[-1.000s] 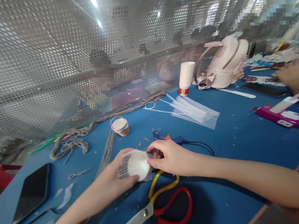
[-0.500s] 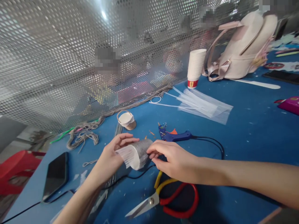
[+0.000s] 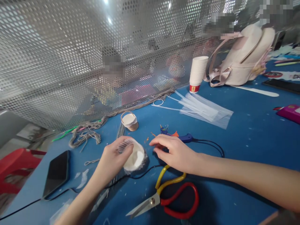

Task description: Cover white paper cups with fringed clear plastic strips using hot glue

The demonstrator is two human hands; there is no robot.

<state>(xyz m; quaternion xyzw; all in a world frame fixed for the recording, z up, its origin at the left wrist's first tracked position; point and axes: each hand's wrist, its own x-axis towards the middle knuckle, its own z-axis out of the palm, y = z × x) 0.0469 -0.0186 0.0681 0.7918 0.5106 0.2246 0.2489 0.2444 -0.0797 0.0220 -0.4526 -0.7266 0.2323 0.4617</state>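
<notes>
My left hand [image 3: 113, 159] grips a paper cup [image 3: 137, 158], thumb over the rim and fingers around the far side. The cup tilts with its white inside facing me, and sheer whitish mesh runs around its edge. To the right, apart from the cup, my right hand [image 3: 177, 154] is open, its fingers curved and nothing visible between them. Partly behind that hand lies a blue glue gun [image 3: 186, 137]. Scissors [image 3: 156, 200] with one yellow and one red handle rest below my hands. A small basket [image 3: 130, 122] with a thin handle stands beyond the cup.
Sheer white strips [image 3: 203, 109] lie before a stack of paper cups [image 3: 198, 73]. A pale backpack [image 3: 243, 59] stands at the back right. Grey cord [image 3: 85, 137] lies along the perforated metal panel [image 3: 77, 62]. A phone [image 3: 57, 173] and black cable [image 3: 25, 207] are at left.
The cup has turned in my left hand, so its open mouth now faces me. My right hand has let go of it and moved slightly right.
</notes>
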